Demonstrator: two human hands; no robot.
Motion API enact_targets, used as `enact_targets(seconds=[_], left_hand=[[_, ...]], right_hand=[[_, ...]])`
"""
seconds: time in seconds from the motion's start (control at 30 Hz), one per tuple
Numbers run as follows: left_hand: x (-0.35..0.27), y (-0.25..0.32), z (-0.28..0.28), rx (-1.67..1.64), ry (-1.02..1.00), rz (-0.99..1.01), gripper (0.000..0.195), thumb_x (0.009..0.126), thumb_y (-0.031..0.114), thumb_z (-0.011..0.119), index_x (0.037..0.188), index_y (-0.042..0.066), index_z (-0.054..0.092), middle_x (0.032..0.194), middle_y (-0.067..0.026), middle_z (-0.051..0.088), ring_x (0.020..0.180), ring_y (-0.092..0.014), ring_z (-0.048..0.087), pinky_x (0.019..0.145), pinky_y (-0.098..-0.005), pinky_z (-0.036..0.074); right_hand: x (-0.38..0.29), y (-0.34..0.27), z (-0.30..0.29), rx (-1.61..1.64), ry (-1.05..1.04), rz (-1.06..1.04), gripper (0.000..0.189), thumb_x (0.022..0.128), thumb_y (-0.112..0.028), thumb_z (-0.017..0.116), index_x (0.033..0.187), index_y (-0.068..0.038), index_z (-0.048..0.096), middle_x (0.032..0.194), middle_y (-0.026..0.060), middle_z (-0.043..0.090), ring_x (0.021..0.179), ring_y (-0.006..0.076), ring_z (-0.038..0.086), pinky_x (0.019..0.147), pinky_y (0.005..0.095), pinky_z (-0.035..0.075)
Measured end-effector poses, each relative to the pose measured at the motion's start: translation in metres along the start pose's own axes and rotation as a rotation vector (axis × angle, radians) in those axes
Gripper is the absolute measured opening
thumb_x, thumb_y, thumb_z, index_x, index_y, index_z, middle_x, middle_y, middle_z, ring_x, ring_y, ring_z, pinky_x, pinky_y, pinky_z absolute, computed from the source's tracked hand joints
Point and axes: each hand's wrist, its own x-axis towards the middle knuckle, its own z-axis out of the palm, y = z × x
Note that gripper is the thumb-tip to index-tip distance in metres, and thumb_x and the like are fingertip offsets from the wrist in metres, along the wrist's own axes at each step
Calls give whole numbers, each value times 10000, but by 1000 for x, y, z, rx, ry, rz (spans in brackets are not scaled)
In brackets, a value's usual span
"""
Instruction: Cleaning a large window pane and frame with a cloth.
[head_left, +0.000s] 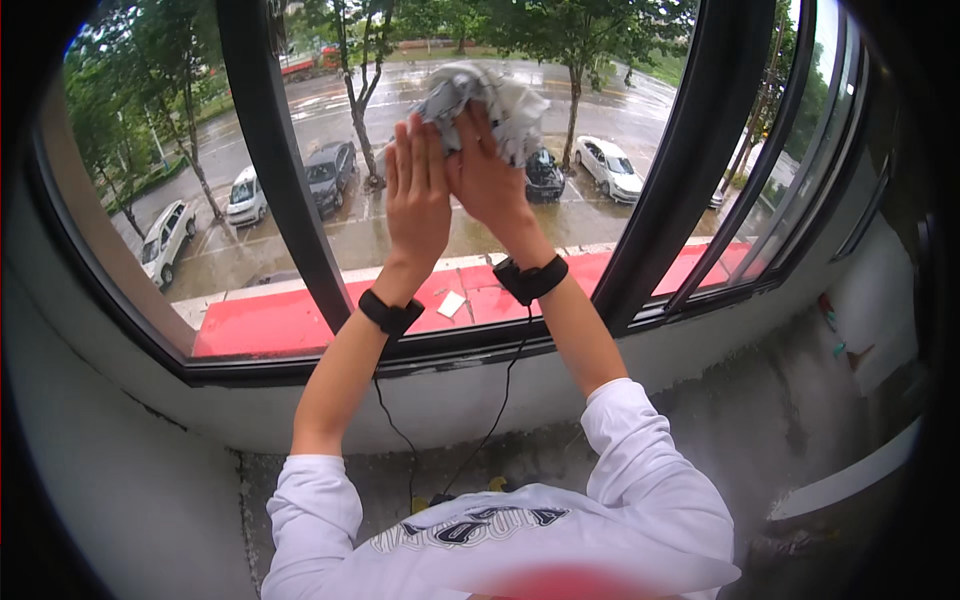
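Observation:
A crumpled white and grey cloth (517, 105) lies pressed against the middle window pane (375, 217). My right hand (484, 165) is spread on the cloth, its palm towards the glass and its fingers over the lower part of the folds. Just left of it, my left hand (418, 191) is raised flat with straight fingers, the fingertips at the cloth's left edge; whether it touches the glass or the cloth cannot be told. Both wrists wear black straps with small black devices, and thin black cables hang down from them.
Dark window frame posts (285, 165) stand on both sides of the pane. Below runs the frame's bottom rail (472, 337) above a pale wall (450, 405). Outside are a red ledge (262, 322), parked cars and trees. A curved white object (847, 472) is at the lower right.

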Motion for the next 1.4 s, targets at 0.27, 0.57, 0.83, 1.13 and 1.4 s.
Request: enact_targets(seconds=[0.27,0.57,0.83,1.13,1.4], left_hand=[[-10,-15,-1,30,33,-57,514,1032,118,530,1489,-106,451,1588,-279,406,1524,-420,328,1247,-517,279],[34,87,45,-119,-55,154,591,973,65,526,1527,-97,396,1645,-245,333,1566,-383,249,1275,-513,218],[51,151,71,-93,-68,288,596,957,141,549,1515,-47,460,1641,-199,377,1562,-328,287,1290,-468,202],[22,67,39,-124,-42,148,597,980,90,532,1542,-65,402,1638,-225,363,1556,-357,292,1264,-486,251],[-37,-51,-10,135,24,-119,503,1048,87,484,1492,-133,406,1547,-307,428,1515,-455,321,1233,-538,292]], right_hand=[[7,-17,5,-136,81,-244,564,978,-288,555,1503,-100,470,1559,153,495,1340,300,572,1079,570,404],[-11,91,-46,8,50,177,608,1023,-301,453,1590,-125,324,1673,116,323,1540,264,334,1171,664,250],[-29,160,-78,-192,11,252,691,989,-257,555,1560,1,264,1645,285,237,1505,436,325,1067,535,501],[-4,73,-40,20,71,158,683,969,-317,568,1521,14,341,1618,293,303,1449,463,405,1053,528,516],[17,-60,26,-141,121,-372,389,937,-292,571,1298,-257,710,1481,-2,592,1347,222,564,1152,696,284]])
